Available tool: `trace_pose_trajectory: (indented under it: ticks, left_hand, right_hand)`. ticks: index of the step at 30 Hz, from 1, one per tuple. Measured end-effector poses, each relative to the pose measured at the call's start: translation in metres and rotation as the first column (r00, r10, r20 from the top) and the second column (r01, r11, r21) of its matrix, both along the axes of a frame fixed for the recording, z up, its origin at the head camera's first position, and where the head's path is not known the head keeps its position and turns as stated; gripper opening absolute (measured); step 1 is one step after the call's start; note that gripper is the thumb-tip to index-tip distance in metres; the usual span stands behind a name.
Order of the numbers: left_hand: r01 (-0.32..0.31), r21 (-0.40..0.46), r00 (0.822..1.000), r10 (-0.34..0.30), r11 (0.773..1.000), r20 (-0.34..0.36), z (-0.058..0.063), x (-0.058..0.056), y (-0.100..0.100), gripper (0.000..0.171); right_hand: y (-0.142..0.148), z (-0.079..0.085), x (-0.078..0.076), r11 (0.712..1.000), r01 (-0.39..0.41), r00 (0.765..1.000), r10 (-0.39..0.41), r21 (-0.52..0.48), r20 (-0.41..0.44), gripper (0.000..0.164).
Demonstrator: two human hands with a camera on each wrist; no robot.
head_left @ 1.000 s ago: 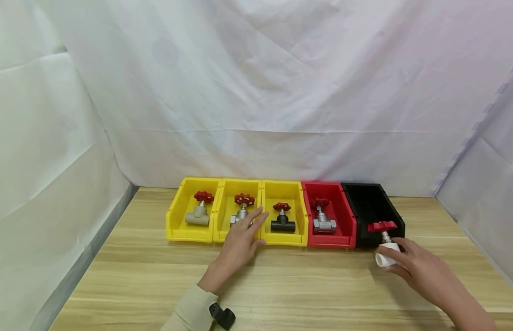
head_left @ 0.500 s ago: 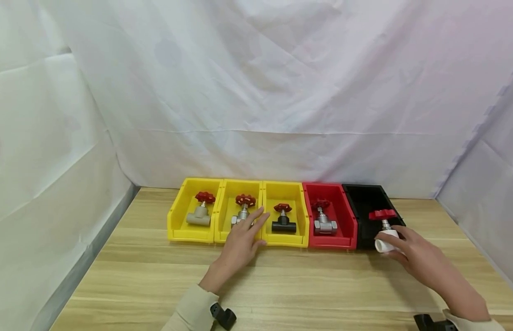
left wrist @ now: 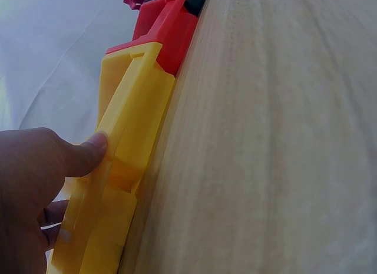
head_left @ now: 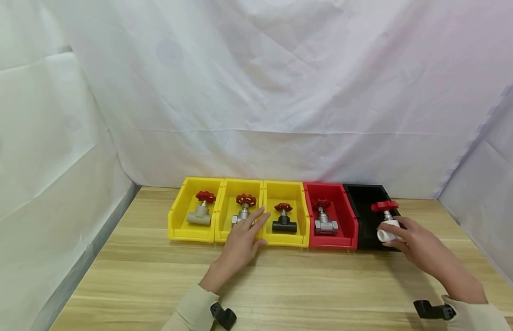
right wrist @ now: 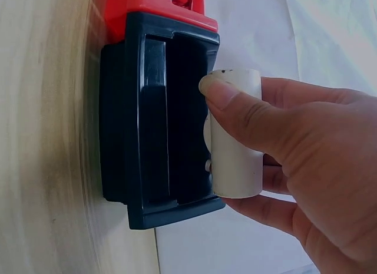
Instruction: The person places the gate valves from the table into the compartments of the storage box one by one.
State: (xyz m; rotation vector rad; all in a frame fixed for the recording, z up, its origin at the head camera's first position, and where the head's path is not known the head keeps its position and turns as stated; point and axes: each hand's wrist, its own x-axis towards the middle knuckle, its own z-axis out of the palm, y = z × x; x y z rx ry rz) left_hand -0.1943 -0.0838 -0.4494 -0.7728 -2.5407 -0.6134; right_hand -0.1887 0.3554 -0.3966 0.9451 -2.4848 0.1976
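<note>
My right hand (head_left: pixel 424 246) grips a valve by its white pipe body (head_left: pixel 387 232), with thumb and fingers on opposite sides. The valve's red handwheel (head_left: pixel 384 206) points up over the black bin (head_left: pixel 360 193). In the right wrist view, the white body (right wrist: pixel 237 147) is at the mouth of that bin, and its handwheel is hidden. My left hand (head_left: pixel 238 243) rests over the front of the yellow bins with straight, spread fingers. Its thumb (left wrist: pixel 91 153) lies on a yellow front rim (left wrist: pixel 121 118). A metal valve (head_left: pixel 242 214) is partly covered by these fingers.
Three yellow bins, a red bin (head_left: pixel 348 241) and the black bin stand side by side on the wooden table (head_left: pixel 306 289). A beige valve (head_left: pixel 200 216), a black valve (head_left: pixel 284 224) and a metal valve (head_left: pixel 325 225) lie in them. White cloth (head_left: pixel 256 92) hangs behind.
My right hand has carried the white valve slightly forward and up in the head view, farther over the black bin. The left hand stays in place.
</note>
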Motion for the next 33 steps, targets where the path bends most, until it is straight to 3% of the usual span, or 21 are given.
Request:
trace_pose_trajectory:
  ticks: [2,9,25,28,33]
  left_hand:
    - [0.0,-0.001,1.0,0.0,1.0,0.001,0.0,0.0,0.0,0.075]
    - [-0.006,0.0,1.0,0.006,1.0,0.002,-0.001,0.0,-0.001,0.076]
    - [-0.016,-0.011,1.0,0.016,1.0,-0.013,-0.002,-0.003,0.0,0.075]
    - [-0.019,-0.017,1.0,0.019,1.0,-0.009,-0.002,-0.003,0.001,0.075]
    - [-0.018,-0.022,1.0,0.017,1.0,-0.01,-0.002,-0.002,0.001,0.076]
  right_hand:
    - [0.0,0.001,-0.003,1.0,0.011,1.0,-0.011,0.005,0.006,0.033]
    - [-0.002,-0.002,-0.014,1.0,0.012,1.0,-0.012,-0.011,0.021,0.049]
    - [-0.011,-0.006,-0.039,0.998,0.057,0.994,-0.061,0.038,0.095,0.042]
    - [-0.012,-0.009,-0.043,0.995,0.083,0.985,-0.091,0.059,0.148,0.04]
    - [-0.017,-0.011,-0.047,0.984,0.138,0.95,-0.163,0.111,0.268,0.037]
